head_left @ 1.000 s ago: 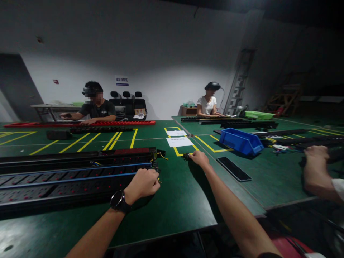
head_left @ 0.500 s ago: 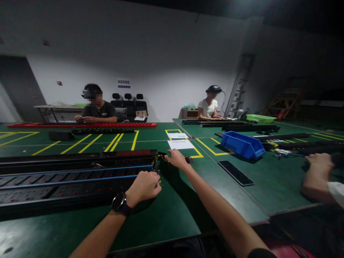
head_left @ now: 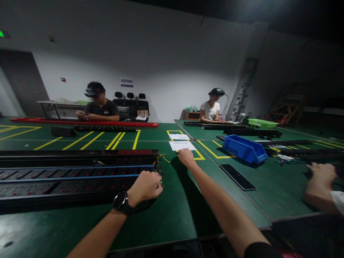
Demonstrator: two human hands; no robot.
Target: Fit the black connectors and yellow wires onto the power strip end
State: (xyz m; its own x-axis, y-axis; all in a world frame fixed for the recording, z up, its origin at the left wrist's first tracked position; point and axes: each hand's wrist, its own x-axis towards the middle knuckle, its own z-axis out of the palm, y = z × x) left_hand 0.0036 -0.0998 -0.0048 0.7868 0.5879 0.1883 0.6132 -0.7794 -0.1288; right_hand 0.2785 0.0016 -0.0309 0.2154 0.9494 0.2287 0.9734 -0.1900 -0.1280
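Note:
Long black power strips (head_left: pixel 102 184) with red-marked outlets lie side by side on the left, blue lines running along them. My left hand (head_left: pixel 147 185), with a black watch on its wrist, is curled around the right end of the nearest strip. Short yellow wire tips poke out by its fingers. Farther right and forward, my right hand (head_left: pixel 186 156) is closed above the green table, apart from the strips. What it holds, if anything, is hidden by the hand. A loose yellow wire (head_left: pixel 166 158) sticks out of the rear strip's end.
White paper sheets (head_left: pixel 182 146) lie beyond my right hand. A phone (head_left: pixel 238 176) and a blue bin (head_left: pixel 244 148) are to the right. A co-worker's arm (head_left: pixel 321 182) rests at the far right. Two people sit across the table, one behind a red rail (head_left: pixel 83 122).
My right hand has moved right, away from the strip ends, and its fingers have closed up. The yellow wire at the rear strip now shows. My left hand stays at the near strip's end.

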